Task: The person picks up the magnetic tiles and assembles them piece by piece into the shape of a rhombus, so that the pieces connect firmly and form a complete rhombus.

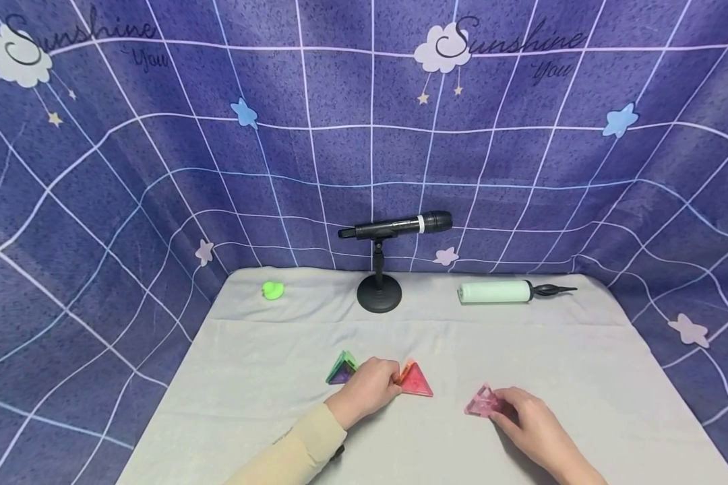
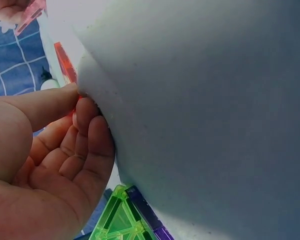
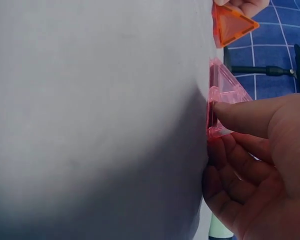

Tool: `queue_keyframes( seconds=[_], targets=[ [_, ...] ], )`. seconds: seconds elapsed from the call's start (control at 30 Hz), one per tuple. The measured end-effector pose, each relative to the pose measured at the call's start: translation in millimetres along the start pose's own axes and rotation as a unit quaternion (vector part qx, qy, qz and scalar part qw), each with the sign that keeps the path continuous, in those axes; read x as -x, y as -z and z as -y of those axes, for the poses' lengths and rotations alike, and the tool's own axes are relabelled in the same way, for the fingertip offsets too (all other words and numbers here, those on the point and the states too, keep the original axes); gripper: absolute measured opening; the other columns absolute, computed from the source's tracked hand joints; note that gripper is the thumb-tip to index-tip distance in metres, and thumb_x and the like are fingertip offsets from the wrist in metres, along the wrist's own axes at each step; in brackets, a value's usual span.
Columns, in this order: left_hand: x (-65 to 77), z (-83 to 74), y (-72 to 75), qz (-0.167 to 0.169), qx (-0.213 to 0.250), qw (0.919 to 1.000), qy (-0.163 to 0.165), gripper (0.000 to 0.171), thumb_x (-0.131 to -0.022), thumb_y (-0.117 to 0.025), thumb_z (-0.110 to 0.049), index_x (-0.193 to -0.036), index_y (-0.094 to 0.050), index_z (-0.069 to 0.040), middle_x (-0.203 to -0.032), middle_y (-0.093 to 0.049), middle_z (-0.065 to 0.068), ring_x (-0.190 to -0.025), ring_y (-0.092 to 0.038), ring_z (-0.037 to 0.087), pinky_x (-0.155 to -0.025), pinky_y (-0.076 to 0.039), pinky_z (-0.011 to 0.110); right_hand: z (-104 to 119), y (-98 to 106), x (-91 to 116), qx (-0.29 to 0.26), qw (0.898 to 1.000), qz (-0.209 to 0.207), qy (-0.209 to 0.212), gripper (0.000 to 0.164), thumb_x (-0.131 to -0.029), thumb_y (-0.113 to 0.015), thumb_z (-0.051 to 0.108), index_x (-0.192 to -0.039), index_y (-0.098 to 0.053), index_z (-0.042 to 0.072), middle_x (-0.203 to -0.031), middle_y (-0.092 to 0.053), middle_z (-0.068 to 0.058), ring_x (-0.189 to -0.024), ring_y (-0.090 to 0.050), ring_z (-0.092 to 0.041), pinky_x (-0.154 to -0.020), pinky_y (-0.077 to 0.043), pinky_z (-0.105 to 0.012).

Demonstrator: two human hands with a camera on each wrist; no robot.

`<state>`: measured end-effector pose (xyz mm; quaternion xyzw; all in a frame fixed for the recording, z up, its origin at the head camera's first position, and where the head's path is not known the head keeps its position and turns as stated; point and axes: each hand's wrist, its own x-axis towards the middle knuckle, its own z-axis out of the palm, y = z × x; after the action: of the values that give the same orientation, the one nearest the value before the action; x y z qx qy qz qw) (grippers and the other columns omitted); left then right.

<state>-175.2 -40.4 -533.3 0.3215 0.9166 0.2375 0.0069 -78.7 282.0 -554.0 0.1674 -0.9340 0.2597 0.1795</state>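
Between thumb and fingers, my left hand (image 1: 369, 389) pinches the left corner of a see-through red and orange magnetic tile pyramid (image 1: 417, 382). Its orange side (image 3: 236, 26) shows in the right wrist view. Close by the left knuckles stands a second tile pyramid (image 1: 342, 370) in green and purple, partly covered by the hand. Over to the right, my right hand (image 1: 530, 426) pinches a pink tile pyramid (image 1: 480, 402) by its right side. In the right wrist view the thumb presses the pink tile's lower edge (image 3: 213, 116).
At the back of the white-covered table stands a black microphone (image 1: 400, 225) on a round-based stand (image 1: 379, 294). Left of it sits a green toy duck (image 1: 273, 290). A pale green hand pump (image 1: 496, 292) lies back right. A blue patterned curtain (image 1: 340, 155) surrounds the table.
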Motion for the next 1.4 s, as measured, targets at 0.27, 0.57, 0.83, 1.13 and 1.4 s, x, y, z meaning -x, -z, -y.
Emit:
queue_keyframes(
  seconds=[0.27, 0.57, 0.83, 1.13, 1.4],
  targets=[
    [0.8, -2.0, 1.9, 0.001, 0.005, 1.0, 0.003, 0.034, -0.084, -0.083, -0.009, -0.068, -0.054, -0.015, -0.06, -0.044, -0.012, -0.059, -0.042, 0.007, -0.057, -0.036, 0.023, 6.5, -2.0, -6.5, -0.042, 0.999, 0.011, -0.025, 0.027, -0.078, -0.089, 0.005, -0.09, -0.069, 0.018, -0.078, -0.056, 0.02, -0.066, -0.049, 0.005, -0.059, -0.047, -0.024],
    [-0.2, -1.7, 2.3, -0.004, 0.0, 1.0, -0.008, 0.036, -0.083, -0.083, -0.009, -0.068, -0.051, -0.017, -0.061, -0.043, -0.012, -0.059, -0.042, 0.007, -0.057, -0.036, 0.023, 13.0, -9.9, -12.3, -0.037, 0.999, -0.007, -0.018, 0.029, -0.076, -0.088, 0.004, -0.083, -0.066, 0.021, -0.069, -0.051, 0.024, -0.06, -0.045, 0.007, -0.054, -0.043, -0.021],
    [-0.5, -2.1, 3.7, -0.002, 0.007, 1.0, 0.001, 0.036, -0.083, -0.083, -0.008, -0.067, -0.051, -0.016, -0.06, -0.043, -0.012, -0.059, -0.042, 0.008, -0.057, -0.036, 0.024, 23.1, -12.1, -18.2, -0.042, 0.999, -0.007, -0.03, 0.032, -0.077, -0.087, 0.003, -0.078, -0.063, 0.025, -0.067, -0.053, 0.025, -0.059, -0.048, 0.008, -0.054, -0.044, -0.021],
    [-0.2, -3.6, 4.8, -0.002, 0.014, 0.9999, 0.0, 0.034, -0.082, -0.082, -0.006, -0.067, -0.053, -0.015, -0.059, -0.043, -0.012, -0.057, -0.042, 0.007, -0.056, -0.036, 0.024, 31.6, -22.3, -26.1, -0.052, 0.998, 0.001, -0.038, 0.034, -0.076, -0.085, 0.002, -0.075, -0.061, 0.026, -0.065, -0.054, 0.025, -0.057, -0.048, 0.008, -0.054, -0.044, -0.021],
    [-1.4, -1.6, 2.1, 0.001, 0.009, 0.9999, 0.007, 0.035, -0.084, -0.083, -0.01, -0.068, -0.053, -0.017, -0.061, -0.044, -0.012, -0.059, -0.043, 0.008, -0.057, -0.037, 0.024, 39.9, -27.6, -33.8, -0.058, 0.997, 0.018, -0.057, 0.03, -0.079, -0.085, 0.004, -0.076, -0.063, 0.025, -0.066, -0.057, 0.024, -0.059, -0.051, 0.008, -0.056, -0.046, -0.022]
  ],
)
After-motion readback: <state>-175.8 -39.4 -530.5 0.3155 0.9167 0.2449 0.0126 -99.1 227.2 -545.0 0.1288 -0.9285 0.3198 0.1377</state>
